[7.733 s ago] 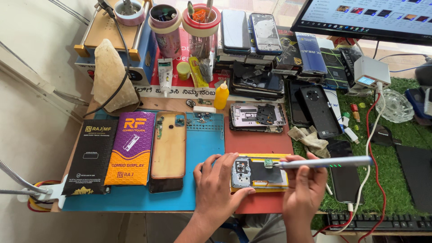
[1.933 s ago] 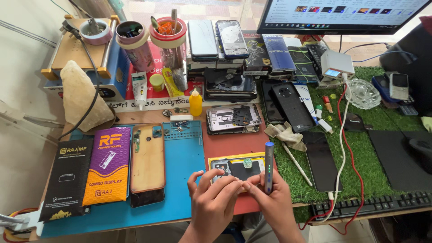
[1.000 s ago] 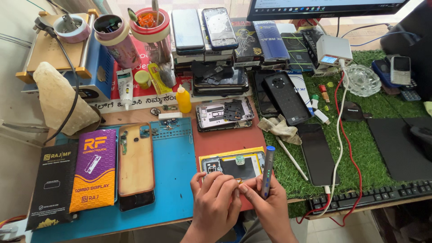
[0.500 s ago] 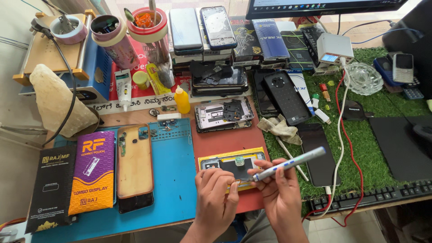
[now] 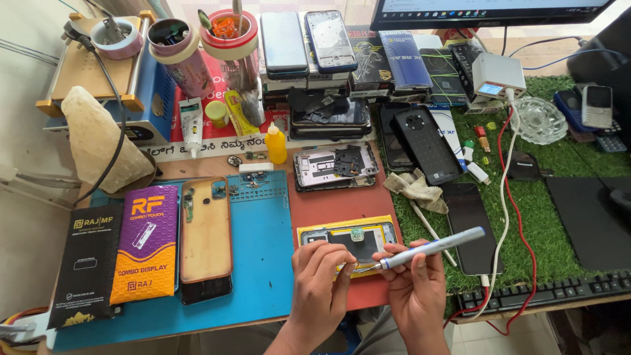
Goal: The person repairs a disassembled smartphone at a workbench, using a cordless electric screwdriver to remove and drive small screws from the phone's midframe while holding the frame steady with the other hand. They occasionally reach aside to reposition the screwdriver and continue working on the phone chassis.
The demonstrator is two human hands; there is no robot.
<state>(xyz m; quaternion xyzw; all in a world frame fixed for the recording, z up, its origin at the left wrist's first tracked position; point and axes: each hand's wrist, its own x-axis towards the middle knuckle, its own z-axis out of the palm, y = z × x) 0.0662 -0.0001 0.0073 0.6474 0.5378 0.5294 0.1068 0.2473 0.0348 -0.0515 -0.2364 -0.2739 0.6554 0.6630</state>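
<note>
Phone [image 5: 348, 238] lies opened up at lower centre; right hand [image 5: 415, 289] grips the screwdriver [image 5: 430, 247], left hand [image 5: 322, 279] pinches its edge, reassembly clearly not done.

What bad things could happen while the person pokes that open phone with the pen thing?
The tip of the grey pen-shaped screwdriver in the right hand could slip and scratch parts inside the opened phone. The left hand pinches right at the tip, so it might get jabbed. Any tiny screw could roll away among the clutter on the blue mat.

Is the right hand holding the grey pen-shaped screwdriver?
Yes, the right hand grips the grey screwdriver, its tip near the opened phone.
</note>
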